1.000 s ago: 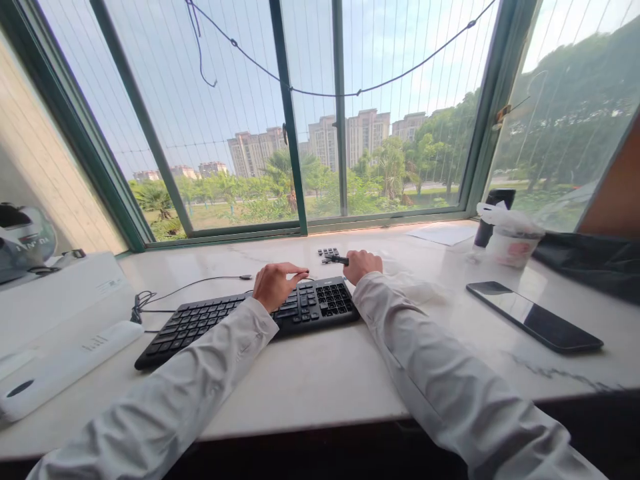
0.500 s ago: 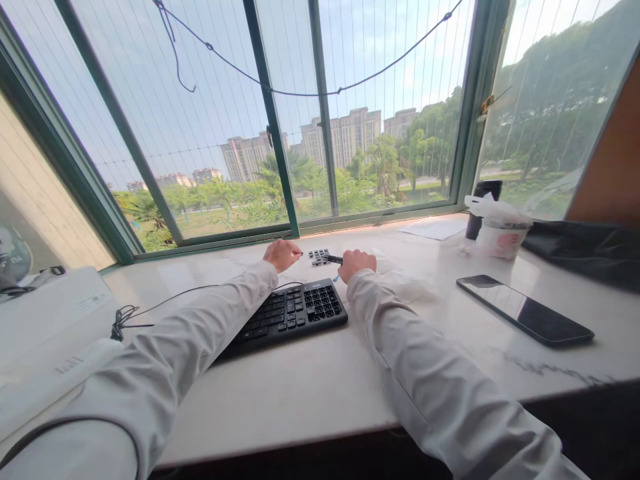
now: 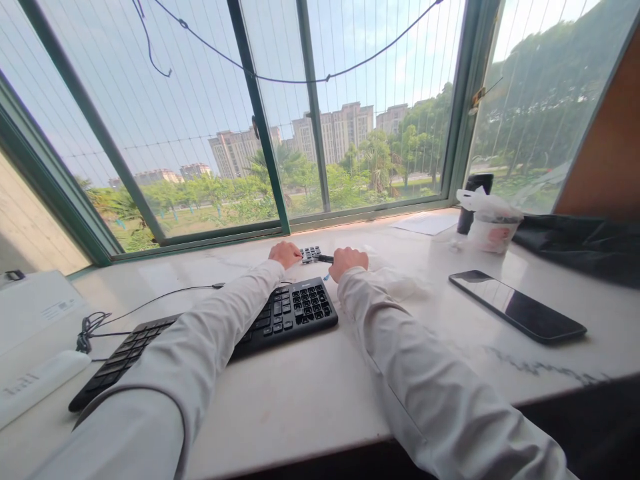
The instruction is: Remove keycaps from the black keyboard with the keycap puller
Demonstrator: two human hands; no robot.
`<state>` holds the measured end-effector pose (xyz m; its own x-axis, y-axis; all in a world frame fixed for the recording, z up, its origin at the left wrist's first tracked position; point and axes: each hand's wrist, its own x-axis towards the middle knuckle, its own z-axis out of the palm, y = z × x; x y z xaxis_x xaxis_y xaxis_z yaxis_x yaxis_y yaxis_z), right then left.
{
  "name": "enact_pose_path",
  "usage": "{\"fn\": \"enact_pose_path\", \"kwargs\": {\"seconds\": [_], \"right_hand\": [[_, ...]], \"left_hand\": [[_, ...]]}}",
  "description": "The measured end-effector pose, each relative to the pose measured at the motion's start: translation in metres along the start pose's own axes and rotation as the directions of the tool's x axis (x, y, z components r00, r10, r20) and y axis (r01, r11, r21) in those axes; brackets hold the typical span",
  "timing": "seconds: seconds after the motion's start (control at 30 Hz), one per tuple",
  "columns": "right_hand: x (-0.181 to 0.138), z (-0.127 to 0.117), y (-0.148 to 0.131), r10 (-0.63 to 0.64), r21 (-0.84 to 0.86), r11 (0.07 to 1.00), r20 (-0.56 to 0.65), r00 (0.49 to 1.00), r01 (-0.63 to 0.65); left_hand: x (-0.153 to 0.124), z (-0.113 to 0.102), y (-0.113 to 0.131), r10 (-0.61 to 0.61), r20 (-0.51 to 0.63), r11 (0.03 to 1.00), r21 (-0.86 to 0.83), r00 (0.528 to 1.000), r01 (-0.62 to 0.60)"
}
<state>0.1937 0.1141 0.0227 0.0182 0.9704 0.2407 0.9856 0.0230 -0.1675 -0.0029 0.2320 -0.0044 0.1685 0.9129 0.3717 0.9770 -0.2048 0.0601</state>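
On the pale, marble-veined counter (image 3: 310, 407), a long black plastic keyboard (image 3: 313, 303), bare square sockets at its right end. Just beyond that end, a small patch of dark keycaps (image 3: 311, 253) in rows. Left hand (image 3: 285, 254) beyond the keyboard, at the patch's left edge, fingers drawn together; cannot tell whether anything is pinched. Right hand (image 3: 349, 263) beyond the keyboard's right corner, closed round a slim black tool (image 3: 326, 259), its tip at the keycaps. Grey left sleeve (image 3: 200, 353) lies across the view of the keyboard, hiding its middle. Right of the keyboard: crumpled clear plastic film (image 3: 403, 283) near the right sleeve (image 3: 400, 347); farther out, a flat black smartphone (image 3: 517, 307) and a bag-wrapped white tub (image 3: 493, 230). Left of the keyboard: tangled black cable (image 3: 89, 330), white cardboard box (image 3: 40, 307), long white plastic bar (image 3: 43, 387).
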Motion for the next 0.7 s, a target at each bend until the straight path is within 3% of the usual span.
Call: {"fn": "enact_pose_path", "kwargs": {"seconds": [0.7], "right_hand": [[0.0, 0.001, -0.001, -0.01, 0.002, 1.0, 0.008, 1.0, 0.01]], "left_hand": [[0.009, 0.011, -0.003, -0.012, -0.016, 0.999, -0.036, 1.0, 0.011]]}}
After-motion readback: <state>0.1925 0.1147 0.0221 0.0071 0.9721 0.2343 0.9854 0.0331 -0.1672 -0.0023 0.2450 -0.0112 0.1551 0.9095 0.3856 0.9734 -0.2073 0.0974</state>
